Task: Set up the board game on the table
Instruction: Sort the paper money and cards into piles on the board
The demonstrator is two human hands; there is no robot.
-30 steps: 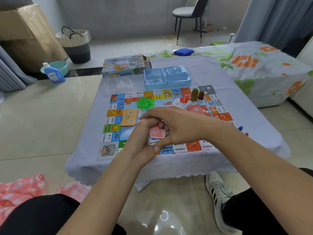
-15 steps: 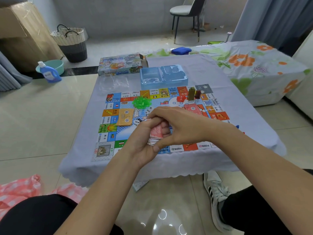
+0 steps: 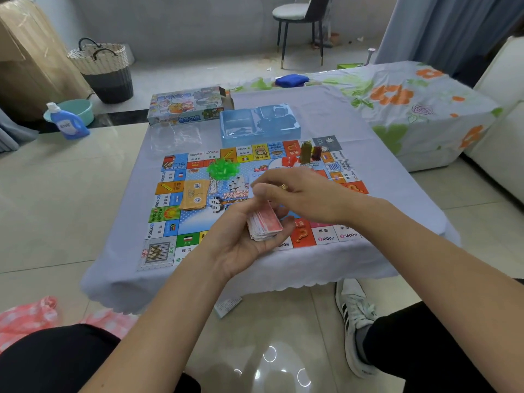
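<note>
**Cards in hand over a half-laid board**

A person's left hand (image 3: pixel 243 239), palm up, cradles a stack of red-backed cards (image 3: pixel 265 222), fingers curled under it and thumb along its far end, above the near edge of the game board (image 3: pixel 198 219). The right hand (image 3: pixel 297 194) hovers just beyond and above the stack, thumb and fingertips drawn together in a pinch; what they pinch is blurred and cannot be told. The board lies flat on a low table (image 3: pixel 382 177) draped in a pale blue cloth, its near edge close to the table's near edge beneath the hands. Left of the hands, a stack of orange cards (image 3: pixel 194 195) rests on the board; beyond it sits a heap of green pieces (image 3: pixel 222 167). Beyond the right hand, small red pieces (image 3: pixel 292 161) and two upright tokens (image 3: pixel 310 151) stand near the board's far edge. Farther out, a blue plastic tray (image 3: pixel 259 124) touches the far edge, with the game box (image 3: pixel 188 104) at the table's far left corner. Bare cloth stretches to the right of the right hand and past the tray. A white shoe (image 3: pixel 355 321) rests on the tiled floor below the right forearm.
</note>
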